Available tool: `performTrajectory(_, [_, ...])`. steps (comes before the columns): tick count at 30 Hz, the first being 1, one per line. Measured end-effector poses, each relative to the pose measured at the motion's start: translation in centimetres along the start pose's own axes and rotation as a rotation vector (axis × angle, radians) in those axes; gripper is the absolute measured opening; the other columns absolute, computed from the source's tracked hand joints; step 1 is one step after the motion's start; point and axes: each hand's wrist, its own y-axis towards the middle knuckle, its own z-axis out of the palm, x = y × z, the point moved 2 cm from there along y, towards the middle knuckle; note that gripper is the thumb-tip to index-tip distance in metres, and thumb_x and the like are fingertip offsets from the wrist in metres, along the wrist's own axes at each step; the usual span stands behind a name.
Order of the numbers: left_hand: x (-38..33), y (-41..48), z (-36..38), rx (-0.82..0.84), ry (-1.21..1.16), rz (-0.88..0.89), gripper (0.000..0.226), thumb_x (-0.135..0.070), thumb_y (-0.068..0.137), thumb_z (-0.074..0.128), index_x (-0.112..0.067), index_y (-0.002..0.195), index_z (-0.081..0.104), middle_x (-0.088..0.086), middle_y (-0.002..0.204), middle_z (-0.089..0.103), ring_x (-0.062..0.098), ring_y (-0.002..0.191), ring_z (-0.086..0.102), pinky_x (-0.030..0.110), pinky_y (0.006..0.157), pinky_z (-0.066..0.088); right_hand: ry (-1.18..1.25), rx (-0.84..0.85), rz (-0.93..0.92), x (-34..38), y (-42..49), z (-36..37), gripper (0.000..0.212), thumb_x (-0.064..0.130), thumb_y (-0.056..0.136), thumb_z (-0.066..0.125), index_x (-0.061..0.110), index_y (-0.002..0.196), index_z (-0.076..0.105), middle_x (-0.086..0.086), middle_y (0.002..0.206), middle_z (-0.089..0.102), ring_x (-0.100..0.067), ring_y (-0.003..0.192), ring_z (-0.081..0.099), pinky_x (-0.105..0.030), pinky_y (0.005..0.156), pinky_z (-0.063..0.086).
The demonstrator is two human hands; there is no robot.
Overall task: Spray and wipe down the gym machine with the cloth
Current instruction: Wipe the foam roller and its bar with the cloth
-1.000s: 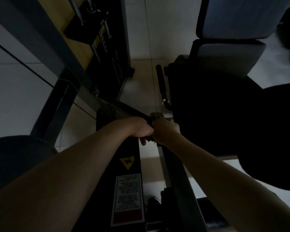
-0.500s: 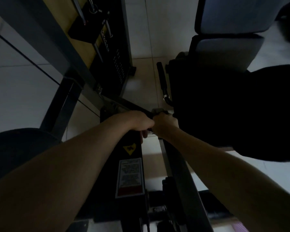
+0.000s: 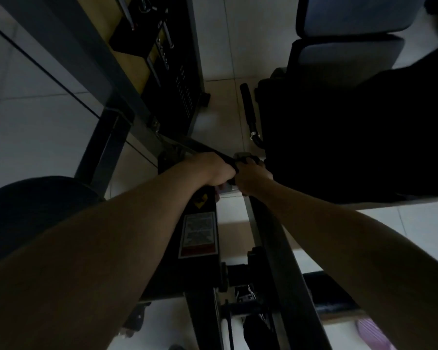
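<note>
The gym machine (image 3: 196, 274) is dark metal in dim light, running up the middle of the view. It carries one black bar (image 3: 202, 147), one yellow warning triangle (image 3: 201, 200) and one white-and-red label (image 3: 199, 234). The left hand (image 3: 213, 170) curls round the bar. The right hand (image 3: 252, 175) touches it and clutches one pale grey cloth (image 3: 241, 155). Two grey pads (image 3: 352, 16) sit at upper right.

Pale tiled floor (image 3: 36, 137); gym machine (image 3: 104, 152) frame stands on it.
</note>
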Motion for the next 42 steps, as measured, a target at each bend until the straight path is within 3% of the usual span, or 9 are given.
performTrajectory(12, [-5.2, -5.2, 1.9, -0.099, 0.308, 0.230, 0.031, -0.019, 0.100, 0.048, -0.017, 0.129, 0.059, 0.014, 0.108, 0.066, 0.029, 0.088, 0.063, 0.041, 0.077, 0.053, 0.140, -0.092, -0.112, -3.1, -15.1, -3.2, 0.021, 0.038, 0.091, 0.061, 0.019, 0.099, 0.064, 0.001, 0.083, 0.058, -0.021, 0.080, 0.060, -0.032, 0.067, 0.046])
performTrajectory(15, [-8.5, -6.7, 5.7, -0.122, 0.221, 0.231, 0.036, -0.009, 0.103, 0.040, -0.003, 0.134, 0.057, 0.021, 0.130, 0.061, 0.037, 0.117, 0.059, 0.040, 0.096, 0.045, 0.401, 0.103, -0.120, -5.5, -16.9, -4.9, 0.028, 0.025, 0.094, 0.064, 0.010, 0.118, 0.062, -0.011, 0.104, 0.066, -0.024, 0.095, 0.064, -0.033, 0.077, 0.051])
performTrajectory(18, [-9.1, -6.0, 9.6, -0.101, 0.012, 0.114, 0.038, -0.009, 0.104, 0.039, 0.006, 0.135, 0.054, 0.024, 0.137, 0.057, 0.036, 0.123, 0.057, 0.023, 0.070, 0.043, 0.996, 0.240, -0.031, -9.1, -17.7, -5.3, 0.016, 0.008, 0.098, 0.059, 0.008, 0.114, 0.065, -0.010, 0.094, 0.068, -0.021, 0.082, 0.067, -0.028, 0.070, 0.057])
performTrajectory(20, [-8.6, -5.8, 12.3, -0.072, 0.093, 0.168, 0.040, -0.017, 0.106, 0.038, 0.004, 0.137, 0.053, 0.023, 0.140, 0.055, 0.030, 0.120, 0.057, 0.021, 0.079, 0.048, 1.177, 0.137, 0.051, -11.3, -17.8, -4.8, 0.016, 0.005, 0.098, 0.057, 0.016, 0.106, 0.065, -0.012, 0.095, 0.070, -0.026, 0.081, 0.069, -0.035, 0.069, 0.061])
performTrajectory(23, [-6.1, -4.7, 15.6, -0.195, 0.085, 0.089, 0.054, -0.044, 0.102, 0.021, -0.016, 0.136, 0.051, 0.010, 0.149, 0.045, 0.029, 0.141, 0.036, 0.047, 0.115, 0.031, 0.966, -0.082, 0.125, -13.6, -17.1, -3.3, 0.024, 0.007, 0.096, 0.055, 0.022, 0.115, 0.061, -0.010, 0.103, 0.066, -0.022, 0.080, 0.063, -0.032, 0.064, 0.052])
performTrajectory(28, [-5.1, -6.7, 16.4, -0.169, 0.079, 0.097, 0.055, -0.045, 0.107, 0.023, -0.032, 0.160, 0.016, 0.001, 0.170, 0.002, 0.034, 0.154, -0.004, 0.053, 0.124, 0.011, 0.902, 0.097, 0.068, -12.2, -18.5, -0.1, 0.016, 0.019, 0.104, 0.050, 0.019, 0.108, 0.066, 0.001, 0.096, 0.064, -0.010, 0.076, 0.059, -0.020, 0.061, 0.046])
performTrajectory(32, [-4.2, -10.4, 17.4, -0.215, 0.091, 0.207, 0.049, -0.035, 0.109, 0.028, -0.024, 0.157, 0.030, 0.005, 0.170, 0.005, 0.032, 0.155, -0.001, 0.054, 0.125, 0.005, 1.197, 0.276, 0.278, -10.8, -20.5, 1.9, 0.025, 0.028, 0.104, 0.050, 0.008, 0.108, 0.065, -0.010, 0.102, 0.072, -0.022, 0.088, 0.069, -0.038, 0.088, 0.058])
performTrajectory(38, [-4.0, -12.6, 18.2, -0.269, 0.187, 0.280, 0.050, -0.029, 0.110, 0.026, -0.015, 0.158, 0.029, -0.001, 0.166, 0.018, 0.022, 0.156, 0.005, 0.042, 0.126, -0.003, 1.175, 0.417, 0.228, -11.6, -22.2, 0.3, 0.021, 0.015, 0.102, 0.053, 0.003, 0.116, 0.063, -0.017, 0.110, 0.071, -0.029, 0.096, 0.070, -0.042, 0.087, 0.060])
performTrajectory(42, [-4.3, -10.0, 15.3, -0.139, 0.023, 0.181, 0.051, -0.035, 0.109, 0.029, -0.029, 0.159, 0.025, 0.003, 0.169, 0.012, 0.032, 0.154, 0.013, 0.046, 0.125, 0.016, 1.228, 0.448, 0.229, -11.4, -22.6, 0.7, 0.039, 0.033, 0.106, 0.046, 0.000, 0.115, 0.064, -0.017, 0.108, 0.071, -0.030, 0.095, 0.070, -0.039, 0.083, 0.059])
